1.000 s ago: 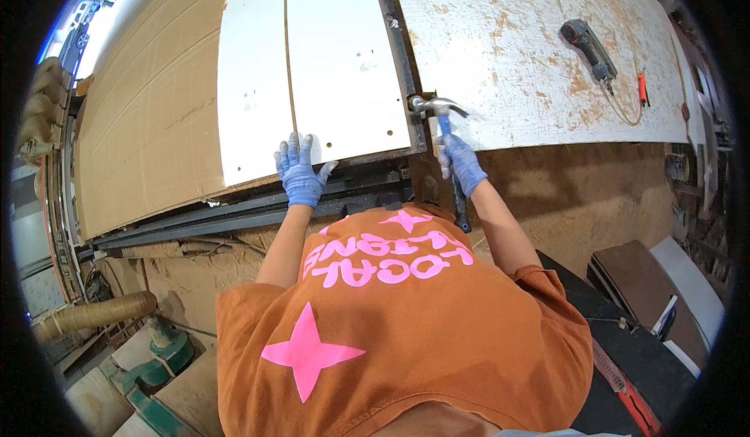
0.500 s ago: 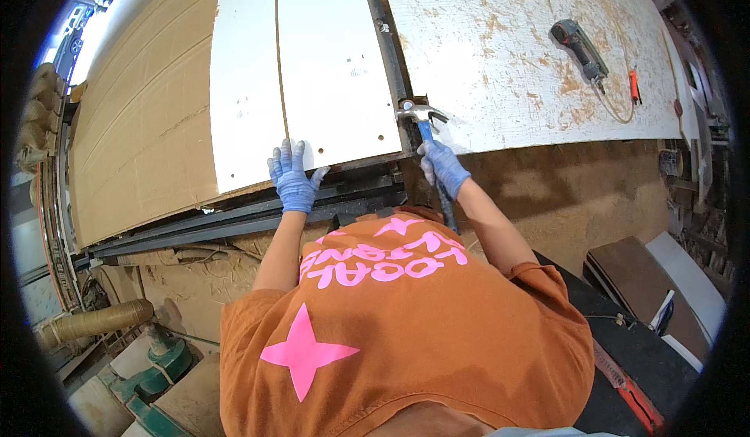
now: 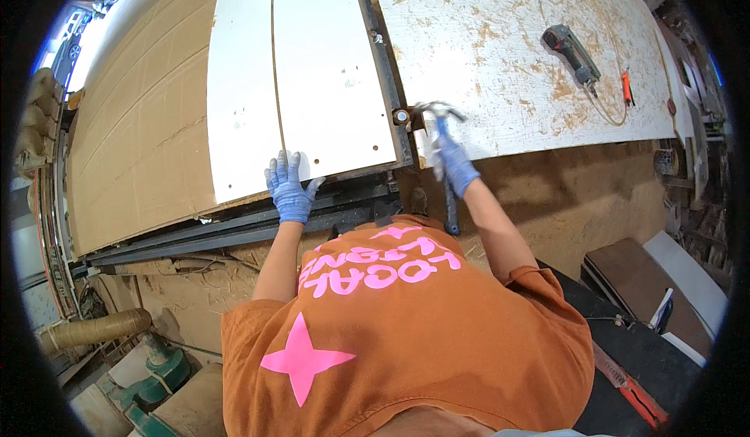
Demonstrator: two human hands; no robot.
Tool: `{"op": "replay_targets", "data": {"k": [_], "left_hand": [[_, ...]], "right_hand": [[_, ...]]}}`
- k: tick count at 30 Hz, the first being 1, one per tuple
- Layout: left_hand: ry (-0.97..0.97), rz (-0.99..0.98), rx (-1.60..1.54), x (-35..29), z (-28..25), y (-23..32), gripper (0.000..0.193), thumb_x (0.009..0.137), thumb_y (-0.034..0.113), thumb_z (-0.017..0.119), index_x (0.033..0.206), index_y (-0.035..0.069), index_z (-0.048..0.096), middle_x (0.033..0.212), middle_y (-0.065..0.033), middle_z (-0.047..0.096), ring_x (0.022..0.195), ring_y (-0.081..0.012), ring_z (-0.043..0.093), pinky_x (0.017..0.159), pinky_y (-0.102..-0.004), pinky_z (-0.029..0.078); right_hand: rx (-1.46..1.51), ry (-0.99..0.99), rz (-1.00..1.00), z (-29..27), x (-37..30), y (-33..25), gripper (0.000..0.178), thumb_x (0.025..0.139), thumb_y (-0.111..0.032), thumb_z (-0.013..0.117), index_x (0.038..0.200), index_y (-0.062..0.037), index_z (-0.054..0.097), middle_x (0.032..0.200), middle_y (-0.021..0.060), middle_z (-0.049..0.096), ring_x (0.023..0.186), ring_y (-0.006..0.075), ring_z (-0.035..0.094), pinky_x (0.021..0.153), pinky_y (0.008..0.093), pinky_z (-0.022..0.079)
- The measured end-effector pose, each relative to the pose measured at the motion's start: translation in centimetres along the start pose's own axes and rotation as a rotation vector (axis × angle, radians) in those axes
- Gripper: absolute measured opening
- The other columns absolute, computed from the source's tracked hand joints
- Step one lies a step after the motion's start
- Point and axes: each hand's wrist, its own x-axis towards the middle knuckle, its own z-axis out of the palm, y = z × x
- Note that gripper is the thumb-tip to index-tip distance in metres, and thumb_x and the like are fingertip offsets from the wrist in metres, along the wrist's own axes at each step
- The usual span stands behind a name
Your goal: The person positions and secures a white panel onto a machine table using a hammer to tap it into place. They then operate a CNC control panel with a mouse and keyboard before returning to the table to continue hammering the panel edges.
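Observation:
My right hand (image 3: 456,165), in a blue glove, is closed around the handle of a claw hammer (image 3: 440,110). The hammer head sits just right of a dark metal rail (image 3: 382,55) and a round metal end (image 3: 401,116) on it; the swinging hand is a little blurred. My left hand (image 3: 291,190), gloved too, lies with fingers spread on the near edge of a white panel (image 3: 331,101). Those fingertips rest by a narrow brown groove (image 3: 276,69) running along the panel. Several small dark holes line the panel's near edge.
Cardboard (image 3: 141,124) lies left of the panel. On the scuffed white board (image 3: 500,62) at right are a black power tool (image 3: 572,52) with a thin hose and an orange-handled item (image 3: 626,89). Dark metal rails (image 3: 226,234) run below the panel's near side.
The hammer has moved right, away from the rail, uncovering the round metal end. My left hand stays flat on the panel; the whole view has shifted slightly.

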Motion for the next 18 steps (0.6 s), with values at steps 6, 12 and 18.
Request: {"op": "replay_targets", "data": {"k": [6,12,18], "left_hand": [[0.003,0.009,0.009,0.1,-0.2,0.1,0.080,0.068,0.050,0.076,0.135,0.015,0.049,0.144,-0.0155,0.039,0.134,-0.0387,0.034,0.113,-0.0527,0.021],[0.009,0.008,0.019,-0.1,-0.3,0.2,0.080,0.068,0.050,0.076,0.135,0.015,0.048,0.144,-0.0154,0.039,0.133,-0.0381,0.035,0.113,-0.0523,0.022],[0.016,0.006,0.009,0.1,-0.3,0.2,0.079,0.069,0.048,0.076,0.135,0.015,0.048,0.144,-0.0156,0.039,0.133,-0.0377,0.034,0.113,-0.0524,0.022]], "right_hand": [[-0.090,-0.276,0.027,0.0,1.0,1.3,0.026,0.094,-0.035,0.050,0.090,-0.0099,0.054,0.058,-0.0005,0.046,0.041,0.0118,0.042,0.038,0.0269,0.038],[-0.081,-0.196,0.064,2.0,0.2,3.0,0.040,0.093,-0.049,0.054,0.094,-0.0093,0.053,0.059,0.0009,0.049,0.045,0.0135,0.047,0.042,0.0281,0.040],[0.072,-0.078,0.067,-1.6,1.5,0.0,0.024,0.093,-0.035,0.051,0.091,-0.0107,0.053,0.056,-0.0009,0.047,0.041,0.0119,0.044,0.036,0.0269,0.038]]}}
